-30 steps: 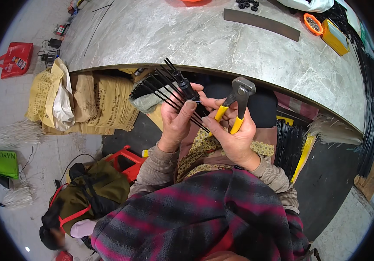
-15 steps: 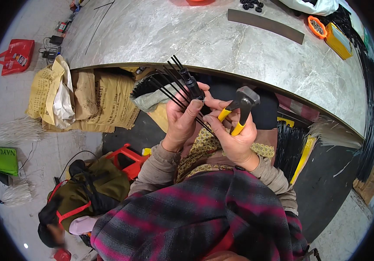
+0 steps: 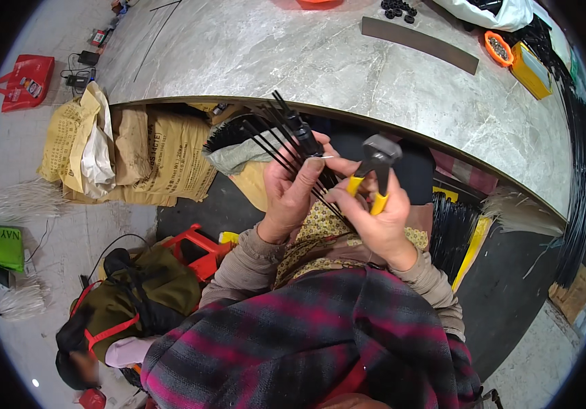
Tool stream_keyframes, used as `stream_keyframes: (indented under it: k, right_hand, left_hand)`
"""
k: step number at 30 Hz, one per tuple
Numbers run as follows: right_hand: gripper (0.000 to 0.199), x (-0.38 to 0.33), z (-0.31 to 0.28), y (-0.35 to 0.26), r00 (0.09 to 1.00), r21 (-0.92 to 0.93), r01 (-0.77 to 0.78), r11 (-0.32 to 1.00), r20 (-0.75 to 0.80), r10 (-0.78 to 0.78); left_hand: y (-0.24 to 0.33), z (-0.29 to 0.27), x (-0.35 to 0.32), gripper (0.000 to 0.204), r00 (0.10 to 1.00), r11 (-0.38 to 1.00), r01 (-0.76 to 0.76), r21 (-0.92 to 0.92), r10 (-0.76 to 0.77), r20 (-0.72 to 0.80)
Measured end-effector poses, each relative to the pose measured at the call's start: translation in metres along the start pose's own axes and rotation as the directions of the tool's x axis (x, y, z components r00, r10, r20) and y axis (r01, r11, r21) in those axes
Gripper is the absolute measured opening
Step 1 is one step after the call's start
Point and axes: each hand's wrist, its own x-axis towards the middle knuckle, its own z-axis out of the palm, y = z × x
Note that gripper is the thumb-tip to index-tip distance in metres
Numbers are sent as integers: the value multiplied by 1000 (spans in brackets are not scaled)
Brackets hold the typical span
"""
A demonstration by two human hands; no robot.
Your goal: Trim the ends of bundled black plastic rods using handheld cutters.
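My left hand grips a bundle of black cable ties that fan up and to the left in front of the table edge. My right hand holds yellow-handled end-cutting pliers, their dark metal head pointing up, just right of the ties. Both hands are close together, almost touching, above my lap. My plaid sleeves and a floral cloth lie below them.
A grey marble table curves across the top, bearing a dark flat strip, an orange dish and a yellow box. Brown paper sacks, a red stool, a red bag and white tie bundles are on the floor.
The pliers' head has shifted left toward the ties, and the bundle has risen slightly. Both hands stay closed on their objects.
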Motion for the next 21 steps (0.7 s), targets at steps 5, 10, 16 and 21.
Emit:
stream_keyframes:
  k: [5, 10, 16, 21]
  right_hand:
    - [31, 2, -20, -28, 991, 218, -132, 967, 49, 125]
    - [37, -5, -44, -55, 978, 7, -163, 987, 130, 161]
    - [36, -7, -73, -75, 874, -486, -95, 869, 377, 306]
    - [39, -3, -70, -84, 855, -713, 83, 696, 410, 317]
  left_hand:
    - [-8, 11, -4, 30, 1000, 999, 5, -44, -4, 19]
    - [-6, 18, -6, 30, 997, 999, -20, -46, 23, 74]
    - [-4, 20, -10, 30, 995, 998, -57, 12, 56, 86]
    - [2, 26, -16, 29, 999, 995, -39, 87, 37, 26]
